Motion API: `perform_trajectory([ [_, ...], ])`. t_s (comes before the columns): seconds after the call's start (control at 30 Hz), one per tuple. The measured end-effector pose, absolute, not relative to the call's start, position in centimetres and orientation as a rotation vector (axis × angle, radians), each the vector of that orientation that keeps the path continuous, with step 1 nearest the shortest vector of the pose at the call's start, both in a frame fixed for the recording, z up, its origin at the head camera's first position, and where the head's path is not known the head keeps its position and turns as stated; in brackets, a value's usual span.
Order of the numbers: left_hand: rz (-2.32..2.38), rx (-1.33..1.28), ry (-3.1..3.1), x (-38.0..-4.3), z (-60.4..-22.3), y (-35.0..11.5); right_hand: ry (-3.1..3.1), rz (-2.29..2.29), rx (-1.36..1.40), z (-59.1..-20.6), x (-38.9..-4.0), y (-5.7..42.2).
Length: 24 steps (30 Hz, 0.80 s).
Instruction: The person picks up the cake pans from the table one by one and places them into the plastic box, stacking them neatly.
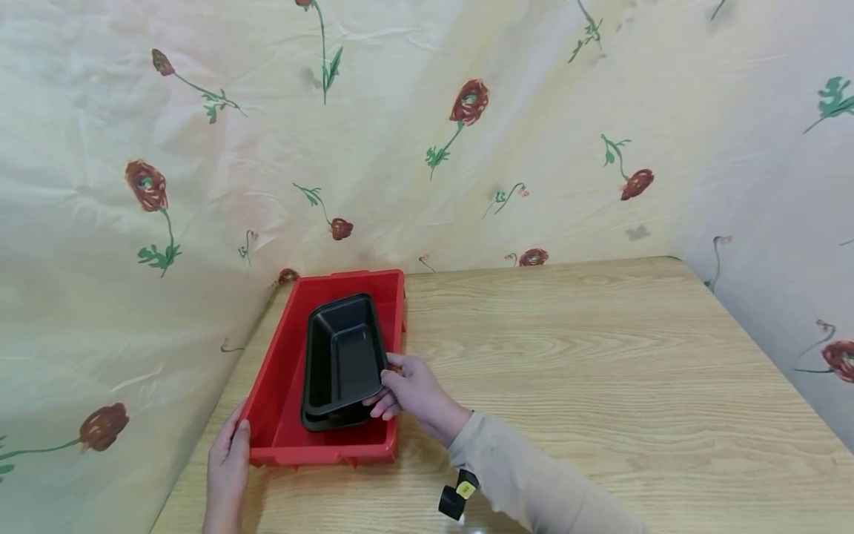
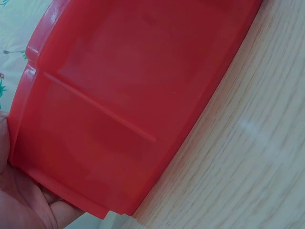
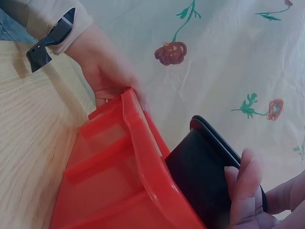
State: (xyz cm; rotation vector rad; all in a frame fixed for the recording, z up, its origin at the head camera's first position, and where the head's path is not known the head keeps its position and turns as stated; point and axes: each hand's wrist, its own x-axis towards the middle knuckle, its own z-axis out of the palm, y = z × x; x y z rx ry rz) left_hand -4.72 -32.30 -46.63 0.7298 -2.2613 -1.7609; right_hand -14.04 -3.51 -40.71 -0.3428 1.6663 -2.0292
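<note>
A red plastic tray (image 1: 280, 386) stands on the left part of the table. Inside it lies a black loaf pan (image 1: 353, 356), lifted a little at its near end above a second dark pan (image 1: 333, 421) that shows beneath. My right hand (image 1: 415, 393) pinches the upper pan's near right rim, thumb on top and fingers below. In the right wrist view, fingertips press against the side of the black pan (image 3: 198, 174). At the tray's near left corner, my left hand (image 1: 230, 452) grips the rim; its fingers curl under the red edge (image 2: 71, 198) in the left wrist view.
The wooden table (image 1: 567, 371) stretches to the right of the tray. A flowered cloth (image 1: 400, 148) hangs behind the table and along both sides. On the right wrist sits a strapped black camera (image 1: 454, 500).
</note>
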Motion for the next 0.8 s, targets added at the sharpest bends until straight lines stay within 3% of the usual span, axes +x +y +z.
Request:
perform_trajectory([
  [0.43,-1.759,0.704,-2.242,-4.8,-46.8,-32.2,1.659,-2.046,-0.235,-41.6,-13.7,-5.1],
  [0.8,-1.769,0.733,-2.241,-4.9,-46.6,-32.2,1.649,-1.924,-0.303,-41.7,-14.0,-5.0],
])
